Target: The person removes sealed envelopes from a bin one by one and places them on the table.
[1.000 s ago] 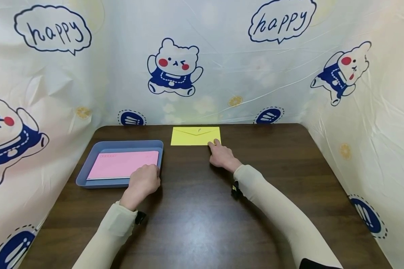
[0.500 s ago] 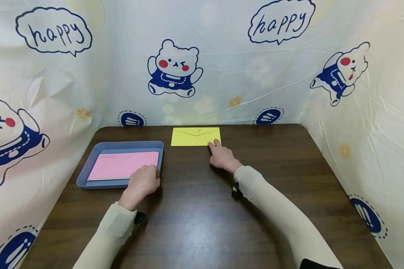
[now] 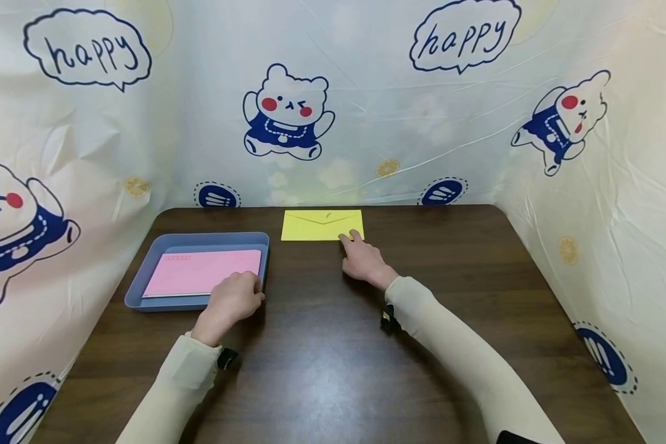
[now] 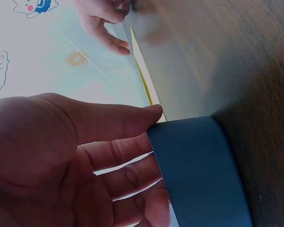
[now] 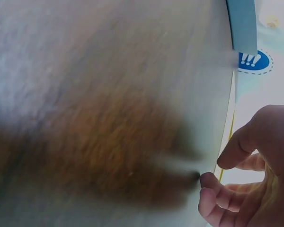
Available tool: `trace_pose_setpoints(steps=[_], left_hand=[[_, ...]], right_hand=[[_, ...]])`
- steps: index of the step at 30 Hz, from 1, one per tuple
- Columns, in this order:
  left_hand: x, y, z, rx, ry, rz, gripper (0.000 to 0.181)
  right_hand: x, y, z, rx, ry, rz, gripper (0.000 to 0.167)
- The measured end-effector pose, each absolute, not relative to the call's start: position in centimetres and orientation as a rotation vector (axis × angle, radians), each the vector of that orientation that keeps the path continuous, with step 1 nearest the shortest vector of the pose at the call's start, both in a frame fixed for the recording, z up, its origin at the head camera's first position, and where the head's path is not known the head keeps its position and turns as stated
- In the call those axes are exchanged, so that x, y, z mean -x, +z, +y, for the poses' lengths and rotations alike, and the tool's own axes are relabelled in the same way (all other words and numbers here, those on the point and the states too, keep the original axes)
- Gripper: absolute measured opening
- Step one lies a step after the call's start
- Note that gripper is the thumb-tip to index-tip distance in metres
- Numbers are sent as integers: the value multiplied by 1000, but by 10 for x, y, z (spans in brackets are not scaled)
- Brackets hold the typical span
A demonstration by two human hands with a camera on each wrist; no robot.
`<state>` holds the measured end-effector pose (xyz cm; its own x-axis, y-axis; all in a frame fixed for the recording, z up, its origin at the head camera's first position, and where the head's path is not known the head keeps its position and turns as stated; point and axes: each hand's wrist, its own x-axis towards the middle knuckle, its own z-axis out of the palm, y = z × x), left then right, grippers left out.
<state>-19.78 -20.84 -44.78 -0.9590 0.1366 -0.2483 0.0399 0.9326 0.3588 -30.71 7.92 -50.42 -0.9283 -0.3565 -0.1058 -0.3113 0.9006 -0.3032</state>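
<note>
Though wrist views hide it, the tray (image 3: 197, 240) holds pink paper (image 3: 200, 272).

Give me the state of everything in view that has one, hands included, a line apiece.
Tray: upright on the table, holding the pink envelope.
Pink envelope: lying in the tray; flap not visible.
Yellow envelope: on the table, flap folded down; sealed or not, can't tell.
Left hand: gripping the tray's rim.
Right hand: touching the yellow envelope's near right corner.
</note>
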Motion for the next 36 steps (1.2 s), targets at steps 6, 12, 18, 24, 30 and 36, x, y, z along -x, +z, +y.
trace_pose_setpoints(steps=[6, 12, 18, 24, 30, 36], left_hand=[[199, -444, -210, -138, 504, 2805, 16], [200, -442, -211, -133, 494, 2802, 15], [202, -441, -211, -138, 483, 2807, 19], [205, -440, -211, -103, 519, 2800, 24], [204, -440, -214, -100, 535, 2800, 26], [206, -439, -226, -103, 515, 2836, 23]], right_hand=[[302, -495, 71, 608, -456, 2930, 57], [300, -490, 61, 680, -482, 2933, 52], [301, -483, 51, 706, -526, 2925, 52], [302, -478, 43, 743, -534, 2966, 52], [295, -480, 39, 728, -566, 2922, 53], [288, -480, 32, 753, -628, 2892, 54]])
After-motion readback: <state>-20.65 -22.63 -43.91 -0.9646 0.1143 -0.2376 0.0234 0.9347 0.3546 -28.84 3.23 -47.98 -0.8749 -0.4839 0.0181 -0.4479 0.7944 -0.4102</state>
